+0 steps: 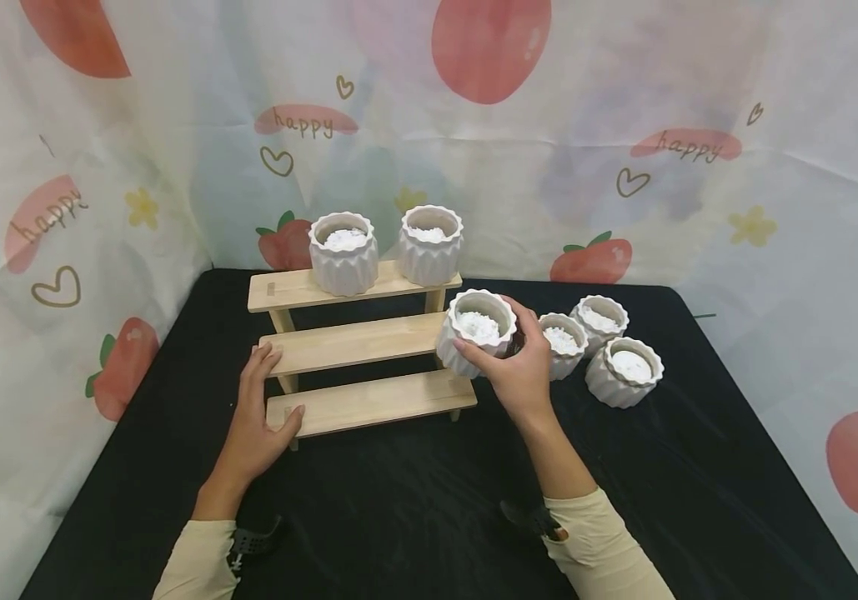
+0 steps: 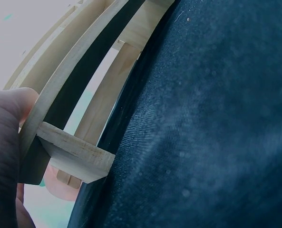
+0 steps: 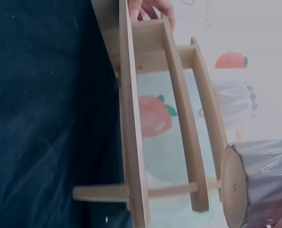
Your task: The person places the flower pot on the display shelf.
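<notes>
Right hand (image 1: 524,373): grip pinches a fluted white pot (image 1: 452,350) between thumb and fingers, by the right end of the three-tier wooden stand (image 1: 368,403); contact between them cannot be told. Stand's long axis extends leftward from this nearer grip. Left hand (image 1: 254,423) holds the opposite end.

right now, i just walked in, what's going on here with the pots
A person's right hand holds a white pot off the black cloth, near the right end of a three-tier wooden stand. The left hand holds the stand's left end. Two other pots stand on the top shelf, and three more pots sit on the cloth to the right.
</notes>
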`<control>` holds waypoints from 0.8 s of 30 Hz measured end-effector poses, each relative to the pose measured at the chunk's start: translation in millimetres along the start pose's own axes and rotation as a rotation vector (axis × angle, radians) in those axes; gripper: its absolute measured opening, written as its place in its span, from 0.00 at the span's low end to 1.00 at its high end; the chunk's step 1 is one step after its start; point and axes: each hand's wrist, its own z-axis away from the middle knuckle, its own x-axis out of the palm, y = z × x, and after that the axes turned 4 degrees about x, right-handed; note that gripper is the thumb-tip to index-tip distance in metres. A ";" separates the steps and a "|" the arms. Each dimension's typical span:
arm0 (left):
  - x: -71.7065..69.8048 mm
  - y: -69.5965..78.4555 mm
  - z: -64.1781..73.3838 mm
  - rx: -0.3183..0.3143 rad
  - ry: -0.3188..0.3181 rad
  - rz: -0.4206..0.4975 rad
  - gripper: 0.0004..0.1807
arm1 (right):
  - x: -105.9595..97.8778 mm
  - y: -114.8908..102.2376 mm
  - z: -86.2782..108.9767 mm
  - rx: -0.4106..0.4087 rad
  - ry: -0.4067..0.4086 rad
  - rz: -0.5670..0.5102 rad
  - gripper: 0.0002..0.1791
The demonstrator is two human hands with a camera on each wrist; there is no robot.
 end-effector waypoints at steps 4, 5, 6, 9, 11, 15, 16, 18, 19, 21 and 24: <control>1.6 -0.7 0.3 0.014 0.001 0.008 0.50 | 11.9 -3.0 -2.3 0.002 -0.014 -0.001 0.41; 2.0 -0.5 -0.1 0.016 0.000 0.009 0.50 | 14.7 -3.7 -2.9 0.003 -0.014 -0.003 0.41; 2.4 -0.2 -0.6 0.018 -0.001 0.010 0.50 | 17.4 -4.7 -3.3 0.008 -0.014 -0.004 0.41; 3.3 0.9 -2.3 0.017 -0.004 0.009 0.50 | 25.0 -7.1 -4.6 0.018 -0.011 -0.004 0.41; 3.7 1.7 -2.5 0.014 -0.006 0.007 0.50 | 29.7 -8.2 -5.2 0.028 -0.011 0.005 0.42; 4.2 2.6 -1.4 0.008 -0.006 0.005 0.50 | 38.0 4.7 -7.1 0.038 -0.026 0.003 0.43; 4.4 2.9 -0.9 0.006 -0.006 0.007 0.50 | 39.6 11.4 -7.8 0.043 -0.031 0.004 0.44; 4.4 3.2 -0.2 0.006 -0.008 0.005 0.50 | 42.6 25.2 -9.1 0.052 -0.038 -0.003 0.45; 4.0 3.5 -0.1 0.006 -0.009 0.003 0.51 | 44.2 32.1 -9.9 0.057 -0.040 -0.005 0.45; 2.7 4.0 0.1 0.006 -0.009 0.000 0.51 | 47.6 39.0 -10.7 0.066 -0.042 -0.004 0.45; -0.3 4.3 -0.4 0.009 0.000 -0.003 0.50 | 54.8 38.9 -11.3 0.073 -0.042 -0.003 0.45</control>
